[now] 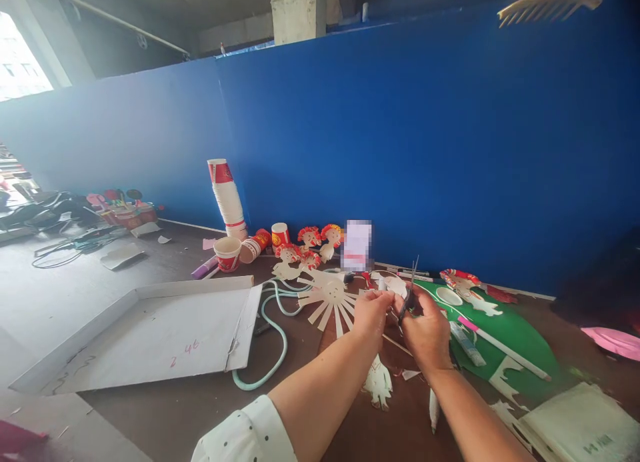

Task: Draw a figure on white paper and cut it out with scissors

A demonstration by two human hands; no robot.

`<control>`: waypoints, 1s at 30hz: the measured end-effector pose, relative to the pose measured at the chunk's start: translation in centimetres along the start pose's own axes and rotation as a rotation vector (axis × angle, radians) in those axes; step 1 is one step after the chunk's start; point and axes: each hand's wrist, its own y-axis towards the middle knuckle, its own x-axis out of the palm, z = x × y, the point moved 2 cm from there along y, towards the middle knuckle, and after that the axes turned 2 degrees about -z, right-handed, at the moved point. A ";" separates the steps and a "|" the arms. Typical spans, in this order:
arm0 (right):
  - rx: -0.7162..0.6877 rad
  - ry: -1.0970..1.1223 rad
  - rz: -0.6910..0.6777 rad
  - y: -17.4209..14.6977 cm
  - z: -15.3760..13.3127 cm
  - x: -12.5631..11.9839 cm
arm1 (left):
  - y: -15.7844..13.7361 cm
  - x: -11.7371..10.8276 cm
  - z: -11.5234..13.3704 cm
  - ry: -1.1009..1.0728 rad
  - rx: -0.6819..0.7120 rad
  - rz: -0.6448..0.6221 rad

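My left hand [373, 317] is closed, its fingertips pinched at the edge of a paper cup cut into strips [334, 292]. The strips fan out around the cup's round base, which has small marks on it. My right hand [427, 332] grips a pair of scissors [411, 295] with black handles, blades pointing up and away. Both hands are close together above the dark table. Just below them lies a white paper cut-out figure [379, 382]. What exactly lies between my left fingertips is partly hidden.
A tall stack of paper cups [227, 199] stands by the blue partition [400, 135]. Several paper figures with red curled hair [330, 241] are nearby. A shallow white box [165, 342] lies left, with a pale green cable [283, 349] beside it. At right, a pink-capped marker [505, 349] rests on a green sheet [525, 332].
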 end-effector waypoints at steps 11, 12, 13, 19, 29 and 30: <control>0.115 0.160 0.009 0.4 0.8 0.1 | 0.7 -0.4 0.0 0.361 0.100 0.022; 0.109 0.158 0.016 0.3 0.8 0.1 | 0.6 -0.4 0.1 0.397 0.107 0.031; 0.105 0.155 0.025 0.3 0.8 0.0 | 0.6 -0.3 0.3 0.431 0.115 0.042; 0.072 0.127 0.084 0.2 -0.1 -0.4 | 0.0 -0.4 0.6 0.547 0.095 0.089; 0.218 0.360 0.110 1.0 -0.1 -0.9 | 1.1 -2.0 1.7 0.620 0.175 0.249; 0.236 0.369 0.112 1.1 0.3 -0.8 | 1.2 -2.3 2.0 0.632 0.184 0.260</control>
